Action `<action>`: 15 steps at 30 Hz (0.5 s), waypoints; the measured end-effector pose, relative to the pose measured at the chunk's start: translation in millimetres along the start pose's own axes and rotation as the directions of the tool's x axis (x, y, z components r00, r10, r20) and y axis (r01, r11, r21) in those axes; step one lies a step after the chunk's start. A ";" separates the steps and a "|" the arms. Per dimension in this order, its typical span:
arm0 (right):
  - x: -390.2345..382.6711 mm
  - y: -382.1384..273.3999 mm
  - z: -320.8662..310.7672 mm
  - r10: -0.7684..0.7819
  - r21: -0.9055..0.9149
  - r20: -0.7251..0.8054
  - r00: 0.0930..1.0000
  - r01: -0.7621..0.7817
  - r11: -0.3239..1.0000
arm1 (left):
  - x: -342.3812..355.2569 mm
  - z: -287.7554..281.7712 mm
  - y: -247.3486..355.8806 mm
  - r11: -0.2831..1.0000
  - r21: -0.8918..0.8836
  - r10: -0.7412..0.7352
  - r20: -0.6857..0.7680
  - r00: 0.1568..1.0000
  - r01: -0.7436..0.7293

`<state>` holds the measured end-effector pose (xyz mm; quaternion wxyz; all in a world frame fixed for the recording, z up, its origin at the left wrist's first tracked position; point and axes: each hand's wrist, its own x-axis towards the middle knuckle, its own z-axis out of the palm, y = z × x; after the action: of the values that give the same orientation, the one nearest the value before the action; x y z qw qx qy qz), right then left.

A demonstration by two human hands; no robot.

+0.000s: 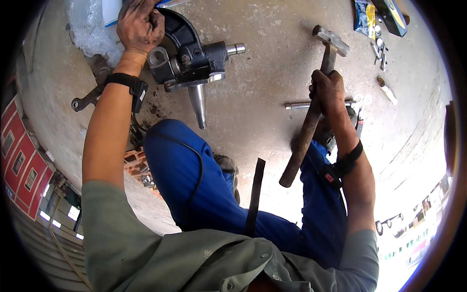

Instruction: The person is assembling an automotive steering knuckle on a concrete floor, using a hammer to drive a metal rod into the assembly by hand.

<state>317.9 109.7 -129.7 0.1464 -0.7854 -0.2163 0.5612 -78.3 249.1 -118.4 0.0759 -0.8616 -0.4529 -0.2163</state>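
Observation:
A steel-headed hammer (305, 141) slants upward in my right hand (330, 92), its fingers wrapped round the wooden handle below the head. On the floor at the upper left sits a black metal steering knuckle (187, 61) with a curved arm, a short bright stub and a tapered silver spindle. My left hand (141, 27), smudged with grease, is closed beside the knuckle's curved arm. What its fingers hold is hidden. Under my left forearm lies a dark metal lever (90, 97) with an eye at its end.
Clear plastic wrap (92, 29) lies at the upper left. A silver bar (297, 105) rests near my right foot. Small metal parts (381, 51), a blue-yellow packet (365, 18) and a dark box (390, 18) are at the upper right. A cable crosses my left knee (168, 141).

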 end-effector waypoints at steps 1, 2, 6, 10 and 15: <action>2.3 5.6 5.0 0.022 0.023 0.007 1.000 -0.022 0.999 | 0.5 0.8 0.7 1.000 -0.003 0.000 -0.001 1.000 0.000; -3.2 15.2 18.3 -0.017 -0.003 0.133 0.991 0.018 1.000 | 0.3 2.6 -0.8 1.000 -0.008 0.001 0.010 1.000 0.000; -43.3 -8.8 68.0 -0.034 -0.288 0.397 0.917 0.160 0.944 | -3.1 -2.6 -7.7 1.000 -0.012 0.005 0.034 0.999 -0.004; -12.6 0.4 15.8 -0.035 -0.094 0.277 0.960 0.063 0.994 | -1.7 -1.1 5.7 1.000 0.006 -0.029 0.023 0.999 0.029; -8.8 6.2 26.8 -0.035 -0.141 0.146 0.989 0.056 0.988 | -3.3 -0.2 -1.2 1.000 0.001 0.000 0.013 1.000 0.000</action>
<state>291.2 99.6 -134.2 0.0860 -0.7467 -0.2842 0.5952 -80.9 247.3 -119.8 0.0731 -0.8629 -0.4535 -0.2106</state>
